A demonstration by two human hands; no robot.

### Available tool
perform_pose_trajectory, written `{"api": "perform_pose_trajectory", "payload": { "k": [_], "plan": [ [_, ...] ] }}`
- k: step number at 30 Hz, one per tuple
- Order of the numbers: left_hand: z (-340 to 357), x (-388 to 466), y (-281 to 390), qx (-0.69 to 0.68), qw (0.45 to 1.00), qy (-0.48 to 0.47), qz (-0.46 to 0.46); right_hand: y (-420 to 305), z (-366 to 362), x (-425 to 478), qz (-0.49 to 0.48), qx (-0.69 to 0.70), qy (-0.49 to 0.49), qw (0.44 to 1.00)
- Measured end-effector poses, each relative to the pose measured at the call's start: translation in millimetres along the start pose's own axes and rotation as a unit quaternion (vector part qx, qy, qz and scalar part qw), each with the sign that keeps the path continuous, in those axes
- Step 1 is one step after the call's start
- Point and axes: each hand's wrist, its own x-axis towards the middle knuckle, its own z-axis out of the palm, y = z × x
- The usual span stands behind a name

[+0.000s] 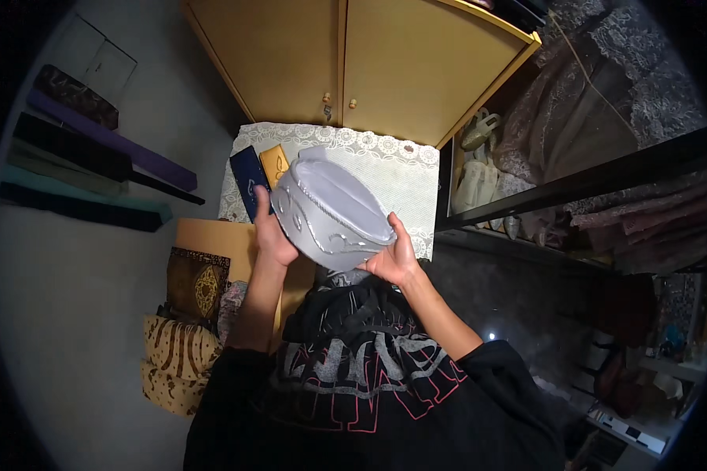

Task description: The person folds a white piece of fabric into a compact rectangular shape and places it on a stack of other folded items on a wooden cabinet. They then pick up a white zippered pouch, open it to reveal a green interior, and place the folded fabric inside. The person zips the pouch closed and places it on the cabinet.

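Note:
A pale silver satin piece [336, 224] is held up in front of my body, tilted. It has a rounded, oval shape with scrolling trim on its side and a corded or beaded line along the rim; whether it is a stiff wide belt or a cap, I cannot tell. My left hand [275, 238] grips its left end with the thumb up. At the lower right end, my right hand [396, 254] holds it between thumb and fingers. Behind it, a navy decorated piece [248, 183] and a gold one [274, 163] lie on a white lace tablecloth [412, 182].
A wooden cupboard [412, 65] with two doors and small knobs stands behind the table. Neckties [112, 141] hang at left, above patterned cushions [179, 341]. On the right, a dark-framed glass or mirror panel [565, 182] shows lace dresses and pale shoes [480, 171].

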Motion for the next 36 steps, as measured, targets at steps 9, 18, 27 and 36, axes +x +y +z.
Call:
{"api": "perform_pose_trajectory", "payload": {
  "k": [9,18,27,36],
  "plan": [
    [29,10,-85,0.365,0.925,0.027,0.103,-39,2,-4,-0.044,-0.454,0.168,0.874],
    [43,33,-137,0.28,0.957,0.036,0.059,-92,20,-33,-0.197,-0.506,0.096,0.834],
    [26,38,-163,-0.031,0.999,-0.023,0.021,-159,6,-48,-0.422,-0.625,-0.006,0.657],
    [37,26,-186,0.002,0.997,0.037,0.071,-132,30,-115,-0.359,-0.686,-0.118,0.622]
  ]
}}
